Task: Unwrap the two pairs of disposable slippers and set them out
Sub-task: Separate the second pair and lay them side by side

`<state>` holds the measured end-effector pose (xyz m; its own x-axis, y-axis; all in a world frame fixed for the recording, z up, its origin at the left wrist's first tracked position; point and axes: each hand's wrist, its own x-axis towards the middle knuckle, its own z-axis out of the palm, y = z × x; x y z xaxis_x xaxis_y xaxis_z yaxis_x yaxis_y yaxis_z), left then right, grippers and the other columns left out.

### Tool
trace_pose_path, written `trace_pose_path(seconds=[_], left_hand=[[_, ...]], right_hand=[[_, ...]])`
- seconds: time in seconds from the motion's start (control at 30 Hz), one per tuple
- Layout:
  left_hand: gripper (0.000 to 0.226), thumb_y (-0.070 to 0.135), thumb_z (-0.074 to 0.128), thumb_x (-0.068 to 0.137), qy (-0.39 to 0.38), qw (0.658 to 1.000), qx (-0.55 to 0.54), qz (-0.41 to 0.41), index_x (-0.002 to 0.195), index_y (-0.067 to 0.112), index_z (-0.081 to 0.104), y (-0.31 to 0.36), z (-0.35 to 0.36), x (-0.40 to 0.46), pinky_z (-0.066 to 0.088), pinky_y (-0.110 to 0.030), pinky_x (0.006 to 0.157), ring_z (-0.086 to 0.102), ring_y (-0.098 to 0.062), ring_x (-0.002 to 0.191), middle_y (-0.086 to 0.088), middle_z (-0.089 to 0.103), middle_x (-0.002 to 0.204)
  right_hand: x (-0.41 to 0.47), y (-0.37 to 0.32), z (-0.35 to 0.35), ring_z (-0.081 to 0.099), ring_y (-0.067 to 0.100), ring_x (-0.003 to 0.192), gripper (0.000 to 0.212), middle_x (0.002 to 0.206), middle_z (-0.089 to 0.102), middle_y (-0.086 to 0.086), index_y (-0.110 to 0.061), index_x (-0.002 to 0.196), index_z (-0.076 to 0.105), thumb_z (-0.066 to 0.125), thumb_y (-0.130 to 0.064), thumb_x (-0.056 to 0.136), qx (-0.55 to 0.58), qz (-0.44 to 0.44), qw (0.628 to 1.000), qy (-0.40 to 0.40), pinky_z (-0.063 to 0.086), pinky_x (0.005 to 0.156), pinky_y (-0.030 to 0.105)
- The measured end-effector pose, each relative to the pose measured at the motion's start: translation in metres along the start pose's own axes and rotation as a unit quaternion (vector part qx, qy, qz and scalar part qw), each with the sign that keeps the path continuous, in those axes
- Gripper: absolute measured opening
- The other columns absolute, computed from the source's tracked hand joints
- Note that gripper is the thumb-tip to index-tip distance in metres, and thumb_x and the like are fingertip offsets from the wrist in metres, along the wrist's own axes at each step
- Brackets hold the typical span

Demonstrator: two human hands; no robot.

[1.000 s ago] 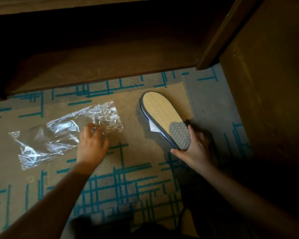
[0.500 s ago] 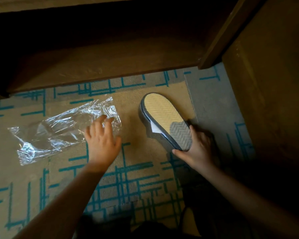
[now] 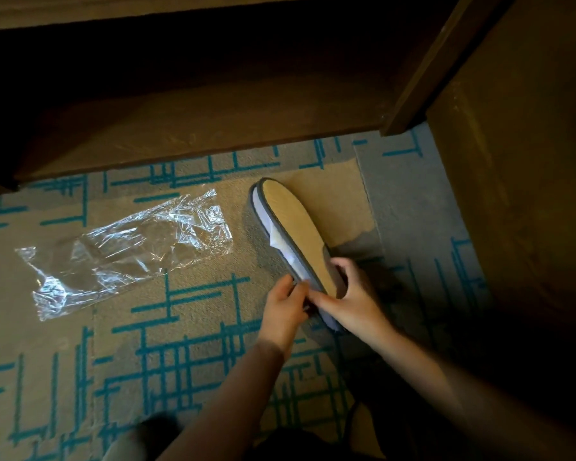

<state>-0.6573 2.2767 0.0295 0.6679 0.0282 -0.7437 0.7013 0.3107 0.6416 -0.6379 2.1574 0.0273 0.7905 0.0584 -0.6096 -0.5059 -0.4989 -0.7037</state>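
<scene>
A pair of disposable slippers [image 3: 290, 224], pressed together with a tan sole up and a grey rim with white lining at the side, stands tilted on edge on the carpet. My right hand [image 3: 353, 301] grips its heel end from the right, fingers curled over the sole. At the left edge of the heel, my left hand [image 3: 285, 307] pinches the slipper's side. An empty clear plastic wrapper [image 3: 120, 254] lies crumpled on the carpet to the left, apart from both hands.
Tan carpet [image 3: 147, 361] with teal line pattern covers the floor. A dark wooden shelf [image 3: 193, 128] runs along the back, and a wooden panel [image 3: 512, 178] stands at the right. A dark shape [image 3: 153, 430] sits at the bottom edge.
My left hand left the plastic wrapper and moved right to the slipper's heel. The slippers tipped further onto their edge, and my right hand shifted its grip at the heel.
</scene>
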Motion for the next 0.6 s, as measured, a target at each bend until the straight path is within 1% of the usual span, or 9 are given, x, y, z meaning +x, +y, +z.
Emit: trace_pose_path(seconds=[0.07,0.13,0.17,0.23,0.3,0.37,0.43,0.53,0.6], left_hand=[[0.018,0.011,0.040,0.096,0.000,1.000,-0.017,-0.014,0.097,0.016,0.057,0.002,-0.007,0.001,0.051,-0.037,0.083,0.061,-0.025,0.094,-0.010,0.064,0.099],[0.020,0.012,0.040,0.096,-0.008,0.999,-0.023,-0.022,0.106,0.019,0.056,0.006,-0.020,0.003,0.052,-0.037,0.085,0.061,-0.023,0.100,-0.005,0.065,0.104],[0.022,0.013,0.041,0.095,-0.013,0.999,-0.016,-0.025,0.112,0.016,0.054,0.009,-0.028,0.005,0.052,-0.036,0.084,0.061,-0.022,0.100,-0.006,0.064,0.106],[0.025,0.014,0.043,0.095,-0.003,0.999,0.048,-0.013,0.118,0.010,0.052,0.013,-0.042,0.011,0.053,-0.030,0.077,0.062,-0.019,0.094,-0.006,0.064,0.105],[0.027,0.015,0.047,0.093,0.064,0.976,0.205,0.046,0.119,0.010,0.050,0.014,-0.053,0.018,0.050,-0.028,0.075,0.061,-0.020,0.093,-0.007,0.062,0.108],[0.040,0.014,0.054,0.088,0.169,0.898,0.371,0.167,0.127,0.012,0.044,0.010,-0.064,0.019,0.044,-0.031,0.085,0.053,-0.027,0.107,-0.011,0.052,0.120],[0.057,0.014,0.058,0.083,0.196,0.806,0.486,0.276,0.136,0.014,0.037,0.003,-0.068,0.017,0.039,-0.038,0.096,0.041,-0.033,0.123,-0.017,0.041,0.135],[0.078,0.033,0.053,0.085,0.078,0.716,0.644,0.259,0.146,0.035,0.004,-0.014,-0.065,0.013,0.016,-0.047,0.115,0.005,-0.031,0.145,-0.008,0.003,0.157],[0.080,0.042,0.042,0.088,0.025,0.669,0.709,0.224,0.135,0.044,-0.022,-0.029,-0.064,0.016,-0.001,-0.042,0.116,-0.019,-0.025,0.143,-0.001,-0.024,0.152]], right_hand=[[0.003,-0.001,-0.003,0.058,0.009,0.099,0.051,0.115,0.057,0.003,-0.022,0.125,0.049,0.068,-0.033,0.079,0.052,0.012,0.999,0.004,0.050,0.082,0.026],[0.007,-0.001,-0.010,0.058,0.000,0.069,0.032,0.084,0.063,-0.001,-0.003,0.116,0.058,0.060,-0.018,0.087,0.153,0.031,0.985,0.076,0.044,0.057,0.006],[0.009,0.001,-0.016,0.054,0.000,0.062,0.026,0.073,0.059,-0.007,0.001,0.110,0.061,0.057,-0.014,0.089,0.169,0.044,0.978,0.117,0.039,0.049,0.001],[0.012,0.009,-0.027,0.056,0.010,0.068,0.020,0.073,0.061,-0.005,-0.002,0.105,0.063,0.055,-0.014,0.090,0.145,0.061,0.976,0.152,0.039,0.049,0.002],[0.014,0.022,-0.033,0.060,0.024,0.084,0.023,0.092,0.067,0.014,0.000,0.106,0.062,0.055,-0.016,0.091,0.108,0.081,0.978,0.158,0.047,0.069,0.020],[0.014,0.037,-0.035,0.059,0.027,0.091,0.029,0.103,0.064,0.020,-0.002,0.113,0.058,0.058,-0.017,0.088,0.054,0.099,0.980,0.166,0.045,0.078,0.033],[0.014,0.047,-0.038,0.059,0.028,0.094,0.038,0.098,0.061,0.012,-0.008,0.119,0.053,0.063,-0.016,0.084,0.006,0.085,0.981,0.172,0.043,0.074,0.031],[0.018,0.048,-0.040,0.055,0.030,0.109,0.064,0.117,0.056,0.013,-0.013,0.132,0.041,0.071,-0.027,0.077,-0.047,0.070,0.979,0.187,0.047,0.080,0.034],[0.021,0.040,-0.037,0.042,0.030,0.125,0.087,0.140,0.040,0.013,-0.020,0.141,0.027,0.073,-0.042,0.070,-0.149,0.046,0.968,0.196,0.044,0.095,0.043]])
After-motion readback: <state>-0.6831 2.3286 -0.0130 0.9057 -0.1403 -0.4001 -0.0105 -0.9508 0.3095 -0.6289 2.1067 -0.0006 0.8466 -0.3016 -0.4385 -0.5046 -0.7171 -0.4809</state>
